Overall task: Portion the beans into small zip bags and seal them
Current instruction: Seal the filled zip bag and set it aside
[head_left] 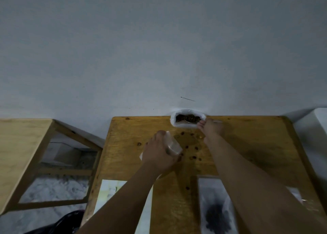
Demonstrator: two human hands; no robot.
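Scooping from the white sack set against the wall at the far edge of the table. Right hand just right of the sack, fingers curled round a thin metal handle, probably a spoon, though too blurred for certainty; bowl end dipped among the beans inside the sack mouth. Left hand nearer than the sack and to its left, gripping a small clear zip bag, mouth turned toward the sack, seemingly empty. Loose beans scattered on the wood between sack and zip bag. Filled bag lying flat well nearer than the sack, partly under the right forearm. Step in hand, by judgement: loading a portion for transfer.

Risks from here:
- spillage across the open gap between sack and zip bag, owing to an overfull or tilted spoon;
- a missed pour, owing to a limp bag mouth held by one hand only;
- a tipped sack, owing to sideways drag of the spoon against its soft rim;
- a poor seal later, owing to a bean caught in the zip track.
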